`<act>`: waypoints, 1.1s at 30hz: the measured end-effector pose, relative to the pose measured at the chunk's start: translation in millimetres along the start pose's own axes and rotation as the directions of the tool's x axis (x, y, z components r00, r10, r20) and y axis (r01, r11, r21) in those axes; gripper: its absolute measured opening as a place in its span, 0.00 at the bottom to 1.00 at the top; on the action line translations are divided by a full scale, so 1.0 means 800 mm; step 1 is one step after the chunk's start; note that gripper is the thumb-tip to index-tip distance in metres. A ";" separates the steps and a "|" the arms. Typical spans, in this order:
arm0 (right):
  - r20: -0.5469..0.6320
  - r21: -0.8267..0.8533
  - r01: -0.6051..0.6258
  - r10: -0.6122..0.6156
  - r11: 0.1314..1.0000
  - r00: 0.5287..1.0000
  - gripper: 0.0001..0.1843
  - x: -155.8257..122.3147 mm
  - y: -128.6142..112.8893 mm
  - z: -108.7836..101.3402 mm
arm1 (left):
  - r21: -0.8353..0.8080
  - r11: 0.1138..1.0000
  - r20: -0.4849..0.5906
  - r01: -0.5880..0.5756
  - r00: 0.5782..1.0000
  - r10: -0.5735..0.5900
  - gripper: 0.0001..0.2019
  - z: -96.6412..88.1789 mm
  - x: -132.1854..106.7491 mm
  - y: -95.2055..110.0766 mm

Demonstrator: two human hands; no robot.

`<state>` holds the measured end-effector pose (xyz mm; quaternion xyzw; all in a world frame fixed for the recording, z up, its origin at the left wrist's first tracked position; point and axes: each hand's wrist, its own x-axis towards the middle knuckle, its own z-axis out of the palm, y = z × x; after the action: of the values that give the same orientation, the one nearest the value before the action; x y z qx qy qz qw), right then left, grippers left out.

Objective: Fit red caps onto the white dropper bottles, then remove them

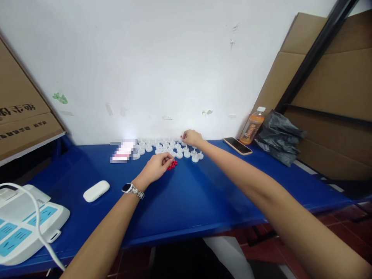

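Several small white caps stand in rows near the wall on a blue table. My right hand reaches over the back row, its fingers pinched on a tiny red piece at the caps. A watch sits on my left wrist. My left hand rests on the table just in front of the caps, fingers curled on a small heap of red pieces.
A phone and an orange drink bottle lie right of the caps, beside a black plastic bag. A white earbud case and a white device with blue panels sit at left. Cardboard boxes flank both sides.
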<state>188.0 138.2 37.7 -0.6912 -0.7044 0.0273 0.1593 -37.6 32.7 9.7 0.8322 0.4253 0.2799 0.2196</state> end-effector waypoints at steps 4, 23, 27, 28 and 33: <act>-0.032 0.103 -0.020 0.023 0.994 0.999 0.09 -0.007 0.005 -0.009 | 0.018 1.000 -0.059 -0.016 0.998 0.017 0.16 -0.002 -0.001 0.004; -0.247 0.823 0.270 -0.113 0.499 0.962 0.15 -0.181 -0.027 0.017 | 0.148 0.962 -0.018 -0.231 0.972 0.236 0.20 -0.004 -0.007 0.019; -0.218 0.669 0.279 -0.177 0.689 0.960 0.19 -0.190 -0.024 0.012 | 0.213 0.926 -0.027 -0.310 0.946 0.323 0.19 -0.008 -0.011 0.031; -0.214 0.636 0.287 -0.193 0.717 0.958 0.21 -0.192 -0.025 0.011 | 0.224 0.921 -0.030 -0.318 0.943 0.333 0.18 -0.008 -0.013 0.034; -0.217 0.630 0.315 -0.229 0.710 0.949 0.23 -0.195 -0.030 0.013 | 0.278 0.888 -0.019 -0.367 0.922 0.387 0.16 -0.010 -0.015 0.043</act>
<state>161.0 -14.5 5.2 -0.4795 -0.7325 0.2066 0.4369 -28.1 4.9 33.1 0.9100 0.2973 0.2873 0.0302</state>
